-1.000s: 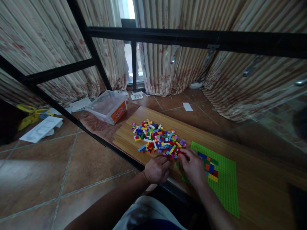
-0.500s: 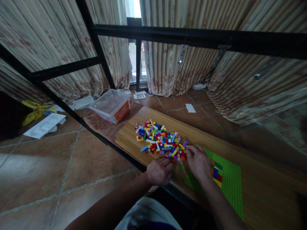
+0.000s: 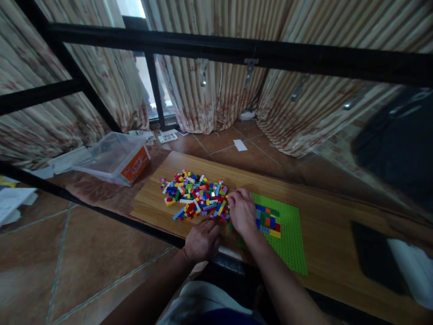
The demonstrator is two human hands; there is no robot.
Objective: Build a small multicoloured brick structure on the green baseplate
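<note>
A heap of loose toy building bricks (image 3: 192,194) in many colours lies on the wooden tabletop. My right hand (image 3: 242,210) is at the right edge of the heap, its fingertips bent together among the bricks; what they pinch, if anything, is too small to make out. At the near edge of the heap rests my left hand (image 3: 203,240), fingers curled under and their tips hidden. To the right, partly under my right forearm, lies a green studded baseplate (image 3: 291,239). On it sits a flat patch of joined blue, orange, red and yellow bricks (image 3: 269,221).
A clear plastic box (image 3: 108,158) with an orange label stands beyond the table's left end. Over the wooden table's (image 3: 324,225) right end lie a dark flat object (image 3: 375,255) and something whitish. A black metal bar (image 3: 216,47) crosses in front of the curtains.
My view has turned to the right, so everything sits further left. More of the brick patch on the baseplate shows. My right hand stays at the heap's right edge and my left hand at its near edge.
</note>
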